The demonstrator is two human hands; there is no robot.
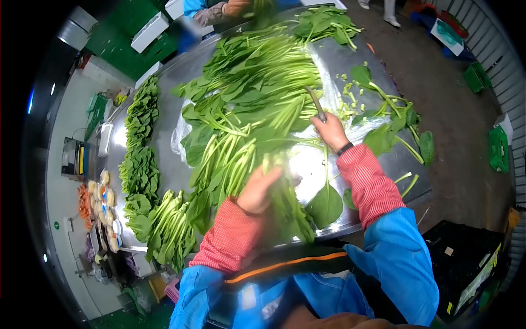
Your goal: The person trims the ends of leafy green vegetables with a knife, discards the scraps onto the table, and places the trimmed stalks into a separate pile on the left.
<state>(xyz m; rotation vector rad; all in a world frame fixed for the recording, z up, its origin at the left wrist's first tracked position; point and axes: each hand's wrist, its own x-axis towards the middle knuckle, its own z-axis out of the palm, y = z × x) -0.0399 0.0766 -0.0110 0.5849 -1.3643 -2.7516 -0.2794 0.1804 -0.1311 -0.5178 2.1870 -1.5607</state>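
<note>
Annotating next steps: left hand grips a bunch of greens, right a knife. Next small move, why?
Likely bring the knife in the right hand to the stem ends of the bunch in the left hand and trim: cut stem bits lie beside the blade.

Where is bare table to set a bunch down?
Bare strip of the shiny steel table between the left row of stacked dark leaves and the big central pile of long-stemmed greens. Small patch between left hand and right hand. Elsewhere crowded.

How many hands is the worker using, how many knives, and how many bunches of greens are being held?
Hands: 2, left hand and right hand
Knives: 1, the knife
Held bunches: 1, the bunch of greens
Total: 4
</note>
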